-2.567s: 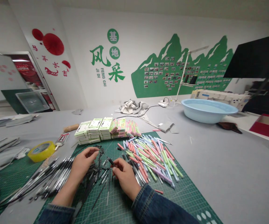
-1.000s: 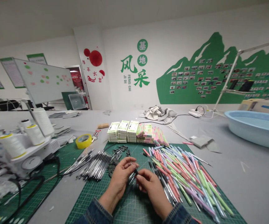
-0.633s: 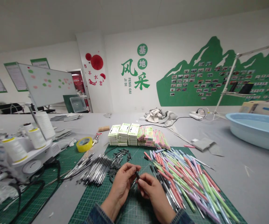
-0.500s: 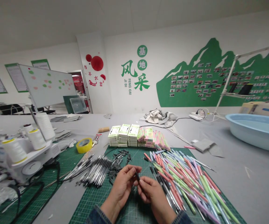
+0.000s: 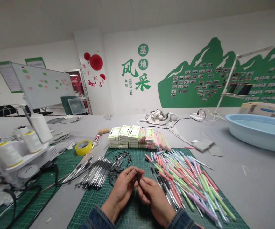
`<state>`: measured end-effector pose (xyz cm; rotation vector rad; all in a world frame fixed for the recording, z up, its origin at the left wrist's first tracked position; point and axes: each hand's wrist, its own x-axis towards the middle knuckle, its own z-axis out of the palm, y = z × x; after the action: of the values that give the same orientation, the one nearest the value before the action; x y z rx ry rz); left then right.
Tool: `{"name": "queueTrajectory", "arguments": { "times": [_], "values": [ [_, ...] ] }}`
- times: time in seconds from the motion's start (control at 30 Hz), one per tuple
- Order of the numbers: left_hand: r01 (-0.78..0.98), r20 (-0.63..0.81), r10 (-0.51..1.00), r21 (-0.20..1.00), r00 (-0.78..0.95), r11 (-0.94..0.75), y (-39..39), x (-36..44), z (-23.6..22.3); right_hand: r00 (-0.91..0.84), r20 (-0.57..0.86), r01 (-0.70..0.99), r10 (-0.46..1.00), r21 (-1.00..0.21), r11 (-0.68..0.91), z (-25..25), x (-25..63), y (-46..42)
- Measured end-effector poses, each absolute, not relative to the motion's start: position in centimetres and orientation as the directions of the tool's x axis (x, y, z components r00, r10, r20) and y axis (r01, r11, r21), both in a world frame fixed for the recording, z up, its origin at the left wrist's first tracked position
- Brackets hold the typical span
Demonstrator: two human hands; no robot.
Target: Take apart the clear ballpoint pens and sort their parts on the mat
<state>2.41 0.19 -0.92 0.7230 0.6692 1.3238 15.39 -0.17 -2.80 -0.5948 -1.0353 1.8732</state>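
Over the green cutting mat (image 5: 92, 213), my left hand (image 5: 122, 189) and my right hand (image 5: 155, 195) meet with fingertips pinched together. Between them is a small black pen part (image 5: 137, 175), mostly covered by the fingers; its exact kind is hidden. Left of my hands lies a fanned pile of silvery pen refills with black ends (image 5: 96, 175). Small black plastic pieces (image 5: 119, 162) are heaped just beyond my left hand. To the right spreads a large pile of pastel pen barrels (image 5: 187, 178), with black-and-clear ones (image 5: 161, 181) nearest my right hand.
Stacked small boxes (image 5: 134, 136) stand behind the mat, beside yellow tape (image 5: 83, 147). A sewing machine (image 5: 30, 159) with thread cones occupies the left. Cloth scraps (image 5: 160, 117) lie at the back, and a blue basin (image 5: 259, 133) sits at the right.
The view has turned slightly, so the scene sits a little further left in it. Both hands stay together on the black pen part, with fingers shifted slightly.
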Motion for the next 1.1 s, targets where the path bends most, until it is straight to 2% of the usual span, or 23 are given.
{"name": "queueTrajectory", "arguments": {
  "times": [0.23, 0.53, 0.7, 0.93, 1.0, 1.1],
  "values": [
    [-0.593, -0.035, 0.993, 0.799, 0.112, 0.095, 0.4, 2.6, -1.4, -0.433, 0.015, -0.514, 0.901, -0.825, -0.233, -2.5, 15.6, -0.2],
    [-0.595, -0.052, 0.985, 0.792, 0.164, 0.141, 0.2, 2.4, -1.2, -0.507, 0.035, -0.535, 0.861, -0.797, -0.282, -2.6, 15.6, 0.0],
    [-0.600, -0.012, 0.986, 0.792, 0.168, 0.112, -0.1, 2.5, -0.9, -0.540, 0.023, -0.534, 0.841, -0.782, -0.322, -2.3, 15.6, -0.3],
    [-0.474, -0.033, 0.973, 0.869, 0.227, 0.140, -0.2, 3.1, -0.7, -0.460, 0.035, -0.609, 0.887, -0.739, -0.287, -2.2, 15.7, -0.2],
    [-0.468, -0.029, 0.984, 0.877, 0.174, 0.109, 0.1, 2.6, -0.5, -0.466, 0.030, -0.563, 0.884, -0.781, -0.270, -2.3, 15.7, -0.2],
    [-0.494, -0.013, 0.999, 0.869, -0.030, -0.004, 0.7, 1.6, -0.4, -0.479, -0.013, -0.434, 0.877, -0.866, -0.250, -2.4, 15.6, -0.4]
  ]
}}
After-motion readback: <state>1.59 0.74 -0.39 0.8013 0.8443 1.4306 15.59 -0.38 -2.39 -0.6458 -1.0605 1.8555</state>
